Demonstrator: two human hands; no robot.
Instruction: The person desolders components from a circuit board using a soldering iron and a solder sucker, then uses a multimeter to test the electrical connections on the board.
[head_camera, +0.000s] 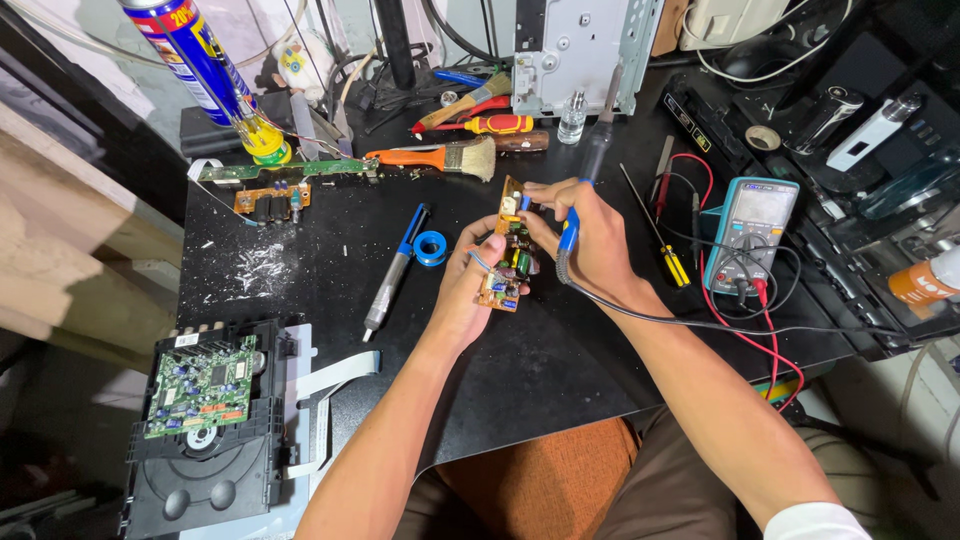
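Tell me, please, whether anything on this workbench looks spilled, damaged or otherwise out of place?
Yes: pale flecks and crumbs lie scattered on the black table, left of the desoldering pump. The disc drive at the left corner sits opened, its green board exposed and a ribbon cable loose. The small circuit board held in both hands looks intact.

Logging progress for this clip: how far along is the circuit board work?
Looks done: a disc drive unit lies opened, its green board exposed. In hand: the left hand holds a small brown circuit board upright; the right hand grips a soldering iron. Left: I cannot tell; no joints are readable.
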